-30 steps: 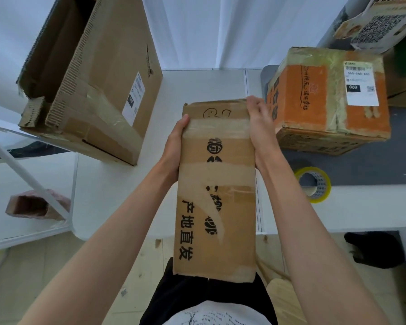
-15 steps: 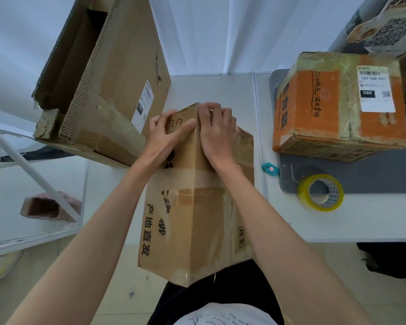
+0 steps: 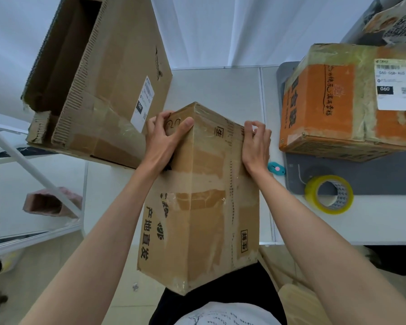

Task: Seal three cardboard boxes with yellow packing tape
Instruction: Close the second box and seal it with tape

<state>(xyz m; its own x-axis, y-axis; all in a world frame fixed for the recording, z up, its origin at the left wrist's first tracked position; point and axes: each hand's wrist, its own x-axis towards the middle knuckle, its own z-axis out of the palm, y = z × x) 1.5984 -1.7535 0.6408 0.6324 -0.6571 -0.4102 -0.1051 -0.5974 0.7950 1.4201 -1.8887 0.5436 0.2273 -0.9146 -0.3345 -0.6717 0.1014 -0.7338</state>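
A tall brown box [image 3: 204,207] with black Chinese print and old tape strips is held between me and the white table, turned so one long edge faces me. My left hand [image 3: 164,137] grips its upper left face, thumb along the edge. My right hand [image 3: 256,144] curls over its upper right edge. A roll of yellow tape [image 3: 328,194] lies on the table to the right, apart from both hands. An orange box [image 3: 352,102] wrapped in tape stands at the back right. A large brown box [image 3: 99,73] lies open-ended at the left.
A small teal cutter [image 3: 276,167] lies beside my right wrist at the edge of a grey mat [image 3: 384,174]. The white table [image 3: 216,90] ends at the wall. A glass shelf with a white frame [image 3: 33,165] stands to the left. Another printed box [image 3: 399,22] sits at the far right.
The box has turned from its broad face toward me to edge-on. My right hand moved from the top middle to the right edge; my left hand shifted onto the left face.
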